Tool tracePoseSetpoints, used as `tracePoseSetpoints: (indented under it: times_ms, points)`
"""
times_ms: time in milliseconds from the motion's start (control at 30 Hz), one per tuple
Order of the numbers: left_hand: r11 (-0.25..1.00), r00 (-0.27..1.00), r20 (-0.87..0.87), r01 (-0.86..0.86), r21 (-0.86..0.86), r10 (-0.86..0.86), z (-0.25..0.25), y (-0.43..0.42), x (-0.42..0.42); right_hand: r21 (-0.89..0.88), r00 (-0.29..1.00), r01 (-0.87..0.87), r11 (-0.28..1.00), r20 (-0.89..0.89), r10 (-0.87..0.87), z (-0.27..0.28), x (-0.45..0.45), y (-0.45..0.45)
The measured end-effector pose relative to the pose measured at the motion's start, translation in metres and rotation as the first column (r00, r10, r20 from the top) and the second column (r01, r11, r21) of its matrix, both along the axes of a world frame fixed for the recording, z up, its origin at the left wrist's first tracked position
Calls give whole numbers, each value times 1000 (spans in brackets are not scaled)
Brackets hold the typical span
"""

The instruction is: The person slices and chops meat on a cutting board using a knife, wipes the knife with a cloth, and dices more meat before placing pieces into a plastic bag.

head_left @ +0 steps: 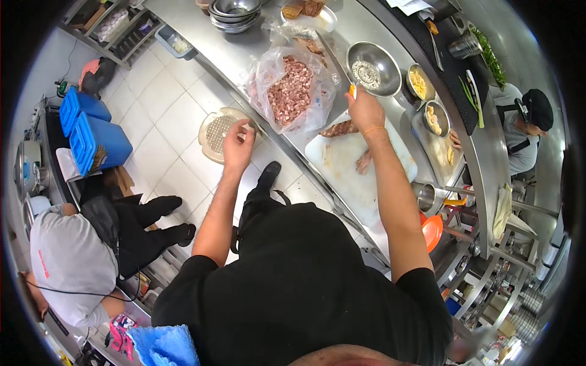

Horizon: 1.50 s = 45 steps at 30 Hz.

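Observation:
My right hand (366,114) grips the yellow handle of a knife (335,62), its blade pointing away over the steel counter. Below that hand lies a white cutting board (348,192) with a dark strip of meat (339,129) near its far edge. Another piece of meat (364,163) rests beside my right forearm. My left hand (237,148) hovers over the floor in front of the counter, fingers curled together; whatever they hold is too small to make out. Beyond it, a clear plastic bag (262,97) holds diced meat (290,91).
A steel bowl (390,79) stands right of the knife, near small bowls of yellow pieces (418,82) and pale chunks (434,119). Stacked bowls (234,15) sit at the far left. A co-worker (73,262) bends at the left; another person (519,128) works across the counter.

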<state>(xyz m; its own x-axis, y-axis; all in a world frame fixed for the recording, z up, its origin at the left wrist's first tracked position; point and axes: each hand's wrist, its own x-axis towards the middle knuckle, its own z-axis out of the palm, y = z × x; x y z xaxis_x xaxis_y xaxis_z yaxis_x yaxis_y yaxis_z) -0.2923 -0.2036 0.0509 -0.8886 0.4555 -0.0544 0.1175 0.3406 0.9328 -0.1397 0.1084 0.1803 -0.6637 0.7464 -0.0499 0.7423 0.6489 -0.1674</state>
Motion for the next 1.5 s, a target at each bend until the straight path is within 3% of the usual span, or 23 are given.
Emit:
tracePoseSetpoints:
  times_ms: [100,167,233,333,433,567,667,767,867,967,1067,1233,1333,1467,1500]
  points:
    - [999,1000,-20,11,-36,-12,-1,0,-6,-76,997,-3,997,-75,-2,-1,10,-1]
    - [998,999,-10,46,-34,-46,7,9,-8,-391,981,18,920,-170,-92,1,18,-1]
    - [997,997,-24,69,-24,-70,24,21,-6,-665,951,-13,746,-240,-197,2,25,-3]
    - [993,995,-3,97,73,-97,39,43,0,-741,925,3,671,-254,-284,2,32,-10]
    - [987,993,26,109,119,-113,39,63,12,-766,883,-68,640,-344,-318,8,39,-20]
    - [985,992,-57,116,126,-109,42,67,22,-852,837,-80,518,-339,-429,15,55,-37]
    - [980,989,-7,146,139,-146,39,63,29,-901,780,-95,424,-332,-530,5,96,-55]
    - [974,976,29,213,74,-216,38,56,35,-910,764,-116,398,-338,-549,-14,143,-72]
    - [959,959,14,284,23,-284,39,56,42,-955,659,-86,285,-269,-702,-11,193,-100]
    - [928,924,-90,370,-47,-372,47,66,58,-935,663,-17,355,-277,-696,-26,254,-119]
    - [892,895,-54,446,74,-443,39,91,79,-956,579,-37,290,-257,-774,-18,301,-140]
    - [821,818,-82,571,-1,-569,66,131,146,-956,523,83,281,-198,-829,-25,364,-168]
    - [761,761,15,648,37,-649,66,150,189,-963,441,52,263,-214,-872,-33,395,-178]
    - [634,626,-153,773,-4,-764,40,164,232,-952,398,74,296,-244,-884,-38,425,-183]
    - [644,636,-109,763,-64,-764,61,163,253,-936,427,85,341,-275,-861,-42,431,-183]
